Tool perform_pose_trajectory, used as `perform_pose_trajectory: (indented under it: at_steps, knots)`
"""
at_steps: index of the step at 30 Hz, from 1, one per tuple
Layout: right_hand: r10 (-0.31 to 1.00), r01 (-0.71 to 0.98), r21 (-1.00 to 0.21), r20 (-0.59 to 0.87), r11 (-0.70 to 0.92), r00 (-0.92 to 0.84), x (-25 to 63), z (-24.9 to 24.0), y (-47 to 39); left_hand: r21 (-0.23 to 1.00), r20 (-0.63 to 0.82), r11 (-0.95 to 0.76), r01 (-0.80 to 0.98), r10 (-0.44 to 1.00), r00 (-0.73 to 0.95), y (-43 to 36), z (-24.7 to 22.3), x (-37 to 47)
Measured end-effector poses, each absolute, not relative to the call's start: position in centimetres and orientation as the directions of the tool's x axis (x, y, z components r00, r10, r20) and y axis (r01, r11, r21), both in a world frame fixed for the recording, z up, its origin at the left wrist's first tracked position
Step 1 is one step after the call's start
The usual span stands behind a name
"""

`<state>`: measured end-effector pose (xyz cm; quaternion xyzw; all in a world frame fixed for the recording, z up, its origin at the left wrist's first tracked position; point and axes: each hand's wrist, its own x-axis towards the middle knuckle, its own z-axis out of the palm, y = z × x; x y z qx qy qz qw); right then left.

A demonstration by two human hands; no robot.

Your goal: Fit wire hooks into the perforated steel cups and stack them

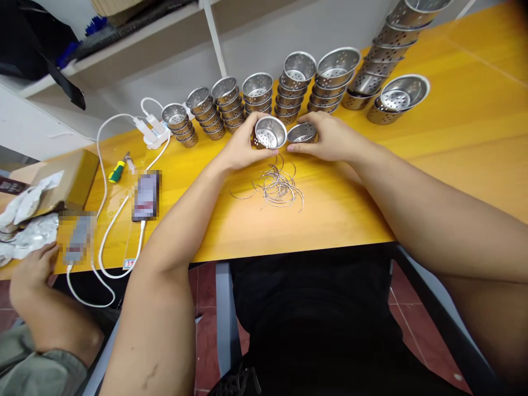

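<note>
My left hand is wrapped round a perforated metal cup, its open mouth tipped toward me. Just right of it, my right hand grips a second perforated metal cup between thumb and fingers. The two cups are close together, near the tabletop. Below them on the yellow table lies a loose pile of thin curved metal wires. Behind my hands stand several stacks of the same kind of cups, in differing sizes.
A tall leaning cup stack and two nested cups stand at the right. Leftward are a phone on a white cable, a power strip, a green-yellow screwdriver and a cardboard box. Another person's hand rests at the far-left edge.
</note>
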<state>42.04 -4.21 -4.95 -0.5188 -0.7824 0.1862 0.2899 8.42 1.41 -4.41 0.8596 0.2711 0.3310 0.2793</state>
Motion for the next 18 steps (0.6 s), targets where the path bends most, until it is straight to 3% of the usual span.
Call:
perform_pose_trajectory:
  at_steps: [4,8,12,15,18]
  knots:
    - [0.928,0.719,-0.587,0.245,0.372,-0.281,42.1,-6.3,-3.5,0.662,0.445,-0.698,0.274,0.66,0.605,0.4,-7.9,7.1]
    - [0.933,0.743,-0.564,0.207,0.361,-0.295,42.1,-5.9,-3.8,0.724,0.519,-0.673,0.15,0.675,0.525,0.9,-11.0,5.8]
    - [0.937,0.779,-0.525,0.139,0.344,-0.32,42.1,-4.4,-4.8,0.847,0.419,-0.521,0.107,0.777,0.47,0.7,-11.0,5.7]
    - [0.913,0.729,-0.55,0.256,0.408,-0.318,41.7,-3.0,-6.1,0.925,0.317,-0.378,0.039,0.824,0.47,-0.2,-10.3,6.2]
    - [0.822,0.598,-0.574,0.479,0.56,-0.309,39.9,-1.7,-7.8,0.921,0.352,-0.387,-0.04,0.785,0.51,-0.4,-10.4,6.8]
